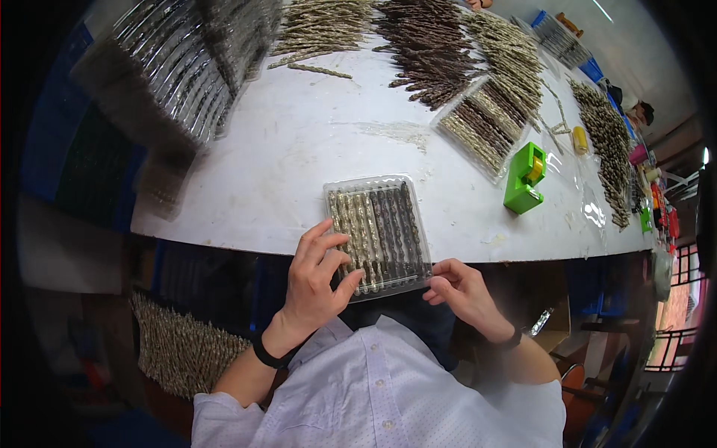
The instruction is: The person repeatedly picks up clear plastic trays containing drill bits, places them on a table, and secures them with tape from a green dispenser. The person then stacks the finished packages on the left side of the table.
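Note:
In front of me a clear plastic tray (420, 228) lies on the table and juts over its near edge. Pale, knobbly twisted sticks (357, 218) fill its left half, and dark brown twisted sticks (393, 224) fill the right half. My left hand (314, 278) rests at the tray's left side, fingers spread and fingertips touching the pale sticks near the rim. At the lower right corner, my right hand (461, 293) pinches the tray's edge between thumb and fingers. What lies under the tray is hidden.
A green tape dispenser (526, 179) stands right of the tray, beside another filled tray (482, 127). Piles of pale sticks (321, 26) and dark sticks (429, 45) lie at the back. Stacked clear trays (175, 67) rise at left. A stick bundle (183, 347) sits below the table.

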`<act>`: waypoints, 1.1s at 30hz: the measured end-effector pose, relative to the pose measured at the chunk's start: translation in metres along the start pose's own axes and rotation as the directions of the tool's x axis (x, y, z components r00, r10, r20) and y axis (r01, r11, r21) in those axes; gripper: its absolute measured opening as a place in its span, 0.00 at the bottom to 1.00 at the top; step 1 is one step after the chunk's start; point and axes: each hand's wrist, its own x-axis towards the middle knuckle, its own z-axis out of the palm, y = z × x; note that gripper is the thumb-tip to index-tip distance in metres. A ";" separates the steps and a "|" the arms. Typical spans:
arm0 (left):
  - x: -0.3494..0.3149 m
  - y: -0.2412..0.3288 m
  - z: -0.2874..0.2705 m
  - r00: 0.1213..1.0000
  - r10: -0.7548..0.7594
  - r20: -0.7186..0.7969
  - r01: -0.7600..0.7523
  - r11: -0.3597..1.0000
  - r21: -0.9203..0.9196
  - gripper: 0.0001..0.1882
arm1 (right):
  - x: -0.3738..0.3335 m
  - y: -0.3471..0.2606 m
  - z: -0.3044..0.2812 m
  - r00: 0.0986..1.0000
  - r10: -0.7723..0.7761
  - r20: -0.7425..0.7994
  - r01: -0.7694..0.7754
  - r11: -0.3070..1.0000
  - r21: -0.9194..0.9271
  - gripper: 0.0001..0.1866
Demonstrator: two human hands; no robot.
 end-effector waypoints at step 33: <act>0.039 0.042 0.050 0.546 -0.361 0.756 0.707 -0.287 -0.647 0.17 | -0.035 -0.029 -0.093 0.683 -0.406 -0.607 0.105 0.877 -0.469 0.11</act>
